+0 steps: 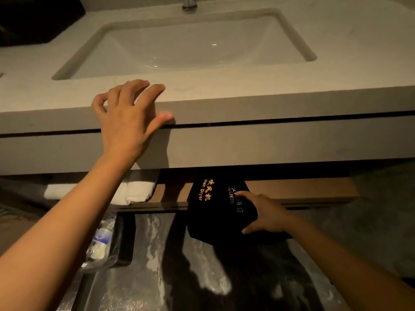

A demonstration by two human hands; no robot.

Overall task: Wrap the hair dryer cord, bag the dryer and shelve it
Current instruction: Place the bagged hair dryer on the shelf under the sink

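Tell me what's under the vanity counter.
A shelf holds folded white towels and the black hair dryer bag, held by the right hand. The counter hides the shelf's back.

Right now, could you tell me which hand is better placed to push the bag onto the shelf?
The right hand: it already grips the black bag at the shelf edge under the counter. The left hand rests open on the counter's front edge, away from the bag.

Left hand [125,122] raised far and left, fingers spread and curled over the front edge of the counter [247,95], thumb pressed on its face, bare forearm stretching back to the near left. Right hand [261,213] lower on the right, closed around the black bag [213,212], index finger on top, thumb underneath.
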